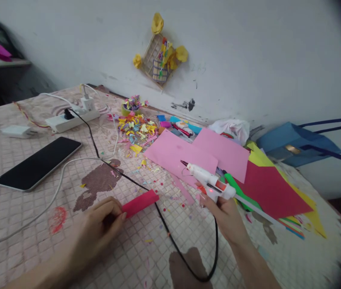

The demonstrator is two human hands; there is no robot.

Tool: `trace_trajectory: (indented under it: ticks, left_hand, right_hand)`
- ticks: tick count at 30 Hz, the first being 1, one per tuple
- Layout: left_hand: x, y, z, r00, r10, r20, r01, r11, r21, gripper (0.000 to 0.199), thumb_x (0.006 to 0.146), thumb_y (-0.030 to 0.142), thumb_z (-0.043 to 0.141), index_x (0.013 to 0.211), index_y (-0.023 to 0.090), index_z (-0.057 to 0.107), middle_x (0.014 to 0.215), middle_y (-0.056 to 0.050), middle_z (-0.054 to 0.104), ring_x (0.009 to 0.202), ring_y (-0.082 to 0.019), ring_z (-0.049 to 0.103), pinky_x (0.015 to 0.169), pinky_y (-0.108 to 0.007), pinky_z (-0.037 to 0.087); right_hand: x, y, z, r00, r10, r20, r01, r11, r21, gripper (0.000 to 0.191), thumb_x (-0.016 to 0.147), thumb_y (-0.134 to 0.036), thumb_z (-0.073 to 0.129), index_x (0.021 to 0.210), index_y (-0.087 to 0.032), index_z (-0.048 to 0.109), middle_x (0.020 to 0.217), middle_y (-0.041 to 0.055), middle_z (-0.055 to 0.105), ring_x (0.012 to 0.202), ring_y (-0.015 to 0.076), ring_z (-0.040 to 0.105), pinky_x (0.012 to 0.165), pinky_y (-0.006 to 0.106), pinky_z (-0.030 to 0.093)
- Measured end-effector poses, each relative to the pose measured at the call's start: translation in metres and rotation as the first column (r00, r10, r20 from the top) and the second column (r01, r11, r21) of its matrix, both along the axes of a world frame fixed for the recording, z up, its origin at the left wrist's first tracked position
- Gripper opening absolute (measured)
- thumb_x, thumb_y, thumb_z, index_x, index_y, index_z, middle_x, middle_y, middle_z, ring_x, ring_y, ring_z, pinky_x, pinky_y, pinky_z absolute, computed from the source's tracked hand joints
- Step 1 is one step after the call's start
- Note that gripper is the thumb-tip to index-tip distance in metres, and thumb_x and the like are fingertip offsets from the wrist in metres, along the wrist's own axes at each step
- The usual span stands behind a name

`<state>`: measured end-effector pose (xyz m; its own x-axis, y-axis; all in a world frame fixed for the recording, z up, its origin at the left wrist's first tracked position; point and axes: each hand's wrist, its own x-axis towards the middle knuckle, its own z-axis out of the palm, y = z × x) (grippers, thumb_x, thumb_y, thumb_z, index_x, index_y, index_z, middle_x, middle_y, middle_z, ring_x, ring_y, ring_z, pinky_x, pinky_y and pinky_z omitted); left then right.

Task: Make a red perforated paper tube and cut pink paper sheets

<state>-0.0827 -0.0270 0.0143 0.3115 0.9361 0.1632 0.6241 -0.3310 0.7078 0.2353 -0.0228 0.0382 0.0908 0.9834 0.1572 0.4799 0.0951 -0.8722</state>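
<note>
Pinched between thumb and fingers of my left hand (106, 222) is a narrow red paper strip (140, 204), its far end pointing right. My right hand (226, 214) is wrapped round the handle of a white glue gun (208, 176). The gun's dark nozzle points left over a pink paper sheet (181, 152), apart from the red strip. From the gun's handle a black cord (173, 241) loops down and passes under the strip.
A tablet (38, 163) and a white power strip (72, 120) lie at left. Paper scraps (137, 128) are heaped at the back. Red paper (273, 188), a green tool (239, 192) and a blue bag (299, 142) are at right.
</note>
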Motion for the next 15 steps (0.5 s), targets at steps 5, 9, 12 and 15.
trace_trajectory:
  ticks: [5,9,12,15]
  left_hand:
    - [0.008,0.02,0.002,0.999,-0.034,0.01,0.035,0.993,-0.113,0.022,0.086,0.029,0.044,0.068,0.018,0.052,0.095,-0.005,0.064,0.072,-0.015,0.06,0.061,-0.025,0.046]
    - [0.017,0.039,0.004,0.997,-0.059,0.044,0.067,0.977,-0.203,0.023,0.085,0.03,0.045,0.066,0.018,0.049,0.107,-0.006,0.063,0.067,-0.013,0.058,0.058,-0.025,0.044]
    - [0.024,0.052,0.005,0.996,-0.074,0.042,0.081,0.972,-0.222,0.021,0.084,0.033,0.046,0.07,0.018,0.05,0.088,-0.004,0.065,0.062,-0.013,0.054,0.057,-0.026,0.041]
    - [0.027,0.061,0.002,0.993,-0.075,0.086,0.091,0.976,-0.2,0.022,0.084,0.033,0.047,0.068,0.019,0.049,0.079,-0.003,0.062,0.066,-0.015,0.054,0.058,-0.026,0.041]
  right_hand:
    - [0.008,-0.002,-0.007,0.973,0.116,-0.199,-0.131,0.989,-0.062,0.022,0.089,-0.036,0.058,0.079,-0.017,0.062,0.063,0.0006,0.059,0.06,0.0149,0.054,0.06,0.027,0.047]
    - [0.009,-0.01,-0.013,0.942,0.147,-0.302,-0.179,0.981,-0.079,0.02,0.087,-0.036,0.06,0.092,-0.017,0.063,0.064,0.0,0.057,0.057,0.0142,0.052,0.055,0.026,0.046]
    - [0.01,-0.017,-0.019,0.946,0.133,-0.297,-0.168,0.981,-0.097,0.022,0.086,-0.038,0.062,0.094,-0.018,0.062,0.064,-0.0005,0.054,0.058,0.0138,0.05,0.053,0.026,0.045]
    - [0.014,-0.021,-0.026,0.955,0.127,-0.267,-0.173,0.972,-0.156,0.023,0.087,-0.041,0.06,0.086,-0.017,0.062,0.066,0.0005,0.053,0.06,0.0144,0.05,0.055,0.027,0.044]
